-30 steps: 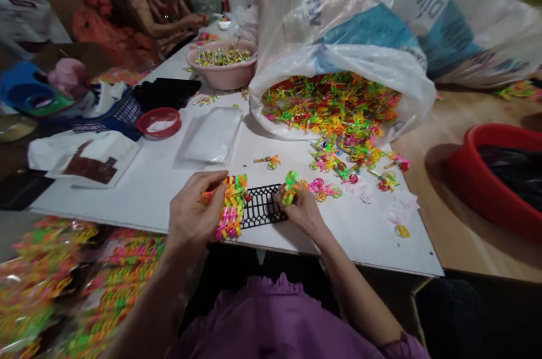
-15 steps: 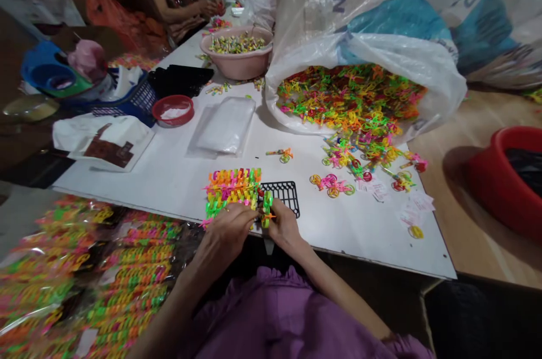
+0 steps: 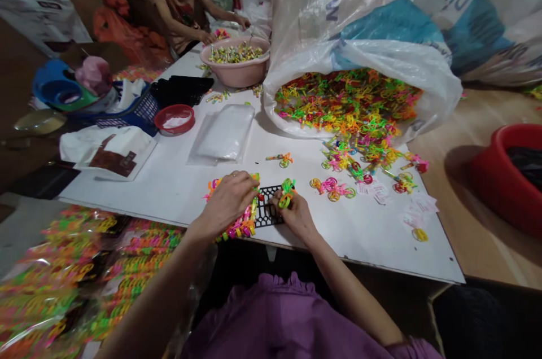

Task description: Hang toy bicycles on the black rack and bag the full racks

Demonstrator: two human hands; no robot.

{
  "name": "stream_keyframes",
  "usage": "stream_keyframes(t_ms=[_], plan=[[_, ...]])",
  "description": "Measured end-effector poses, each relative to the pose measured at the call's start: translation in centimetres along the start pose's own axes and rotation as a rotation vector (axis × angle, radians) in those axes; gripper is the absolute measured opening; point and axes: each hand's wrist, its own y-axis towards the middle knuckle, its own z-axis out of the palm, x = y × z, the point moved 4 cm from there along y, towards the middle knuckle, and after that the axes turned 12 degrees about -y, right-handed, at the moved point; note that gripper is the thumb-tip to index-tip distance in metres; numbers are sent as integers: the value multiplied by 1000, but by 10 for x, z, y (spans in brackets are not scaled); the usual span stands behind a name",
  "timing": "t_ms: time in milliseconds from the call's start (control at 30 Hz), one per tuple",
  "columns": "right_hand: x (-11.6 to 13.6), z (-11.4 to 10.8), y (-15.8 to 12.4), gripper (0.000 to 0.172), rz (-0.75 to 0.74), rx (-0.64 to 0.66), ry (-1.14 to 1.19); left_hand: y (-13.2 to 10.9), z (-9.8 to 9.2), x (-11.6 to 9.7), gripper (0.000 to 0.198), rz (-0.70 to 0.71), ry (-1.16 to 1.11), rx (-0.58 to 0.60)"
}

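Note:
My left hand (image 3: pixel 231 198) lies over rows of bright plastic toys (image 3: pixel 243 223) packed on the left part of a black grid tray (image 3: pixel 267 209). Its fingers are curved, with their tips by the right edge of the rows. My right hand (image 3: pixel 298 215) pinches a small green plastic toy with round rings (image 3: pixel 287 194) above the right end of the tray. The toys beneath my left palm are hidden.
A large white sack (image 3: pixel 381 60) spills similar toys (image 3: pixel 351 102) at the back right. Clear plastic bags (image 3: pixel 224 132), a red basket (image 3: pixel 174 127) and a pink basin (image 3: pixel 237 72) stand farther back. A red tub (image 3: pixel 508 178) is right; packed toys (image 3: pixel 139 257) lie low left. Another person (image 3: pixel 173 9) sits behind.
My left hand has moved up and spread over the toy rows. My right hand, with the green toy, has shifted right and up from the rows, baring more of the tray between the hands.

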Motion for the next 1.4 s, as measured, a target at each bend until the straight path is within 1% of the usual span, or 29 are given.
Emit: stream_keyframes(t_ms=[67, 200, 300, 333, 400, 533, 633, 700, 800, 833, 867, 933, 967, 1000, 1100, 1167, 1267, 1400], plan=[[7, 0, 8, 17, 1, 11, 28, 1, 6, 4, 25, 10, -33, -11], [14, 17, 19, 16, -62, 90, 84, -2, 13, 10, 25, 13, -68, -60], [12, 24, 21, 18, -59, 33, 133, -5, 14, 11, 25, 18, -68, -85], [12, 24, 20, 18, -51, 16, 132, -6, 14, 11, 25, 22, -69, -93], [12, 21, 16, 18, -45, 22, 100, -7, 15, 10, 24, 27, -70, -107], [11, 14, -2, 15, -40, 1, -44, -5, 18, 10, 21, 2, -44, -146], [0, 21, -19, 6, -47, 6, -153, -2, 18, 9, 21, -17, -32, -146], [-7, 26, -27, 4, -84, 30, -225, -5, 13, 4, 21, 5, -22, -175], [-10, 30, -32, 10, -180, 62, -407, -21, -1, -13, 21, 57, -2, -289], [-10, 29, -31, 10, -199, 74, -448, -29, -3, -20, 20, 73, 1, -293], [-10, 28, -30, 10, -204, 83, -462, -38, -3, -27, 20, 83, 2, -266], [-9, 27, -26, 8, -194, 92, -435, -53, 7, -38, 23, 75, 1, -165], [-8, 26, -25, 8, -199, 93, -432, -59, 13, -40, 26, 52, 5, -137], [-6, 26, -24, 8, -212, 98, -447, -63, 20, -42, 29, 24, 8, -134], [-3, 26, -24, 8, -264, 128, -578, -64, 36, -42, 30, -26, 18, -179], [-1, 24, -25, 7, -260, 155, -681, -60, 42, -42, 26, -7, 7, -191], [2, 23, -22, 4, -216, 218, -837, -53, 44, -43, 18, 63, 27, -233], [7, 28, -15, 11, -182, 307, -1004, -53, 44, -42, 21, 133, 116, -300]])
